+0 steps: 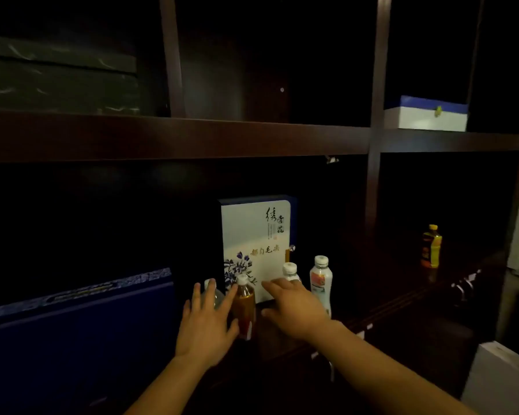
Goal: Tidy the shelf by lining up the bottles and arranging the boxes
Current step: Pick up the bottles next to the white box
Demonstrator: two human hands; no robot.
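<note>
A white-and-blue gift box point(256, 235) with calligraphy and blue flowers stands upright at the back of the lower shelf. In front of it stand an amber tea bottle point(244, 301), a clear bottle point(213, 292) to its left, a white-capped bottle point(290, 272) and a white milky bottle point(321, 281) to the right. My left hand point(206, 322) is spread open against the clear and amber bottles. My right hand point(294, 310) reaches forward with fingers apart, in front of the white-capped bottle, gripping nothing.
A large dark blue box point(78, 319) lies on the lower shelf at left. A blue-lidded white box point(426, 115) sits on the upper right shelf. A yellow bottle point(431, 247) stands alone at the right. A white object point(501, 381) shows at the bottom right corner.
</note>
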